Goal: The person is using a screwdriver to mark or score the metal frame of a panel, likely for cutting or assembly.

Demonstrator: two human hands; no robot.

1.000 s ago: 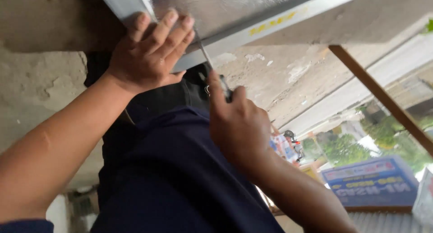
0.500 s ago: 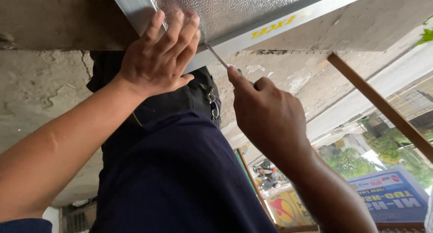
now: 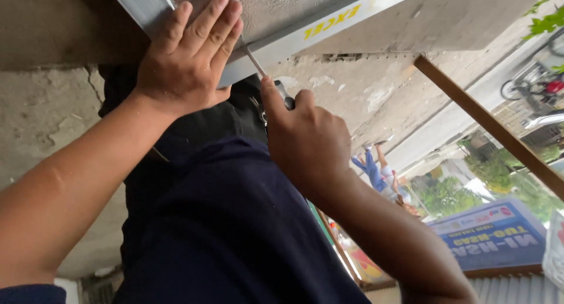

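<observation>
left hand still flat on the frame, unclenched, right hand grasping screwdriver, tip now raised to the frame's edge

— That frame up top, what colour do you make it?

— Pale silver-grey metal, with yellow lettering along one strip. The glass set in it is grey and pebbled all over, a fine bumpy pattern.

— And the screwdriver?

— Bright silver shaft, black handle.

— The clothing below looks black to me.

— The shirt is dark navy, plain, no pattern.

— The wall?

— Mottled grey-beige concrete, cracked and blotchy. The slanting bar on the right is warm brown wood.

— What's that bright thing lower right?

— A sign, blue with white lettering and a red spot, green leaves behind it.
</observation>
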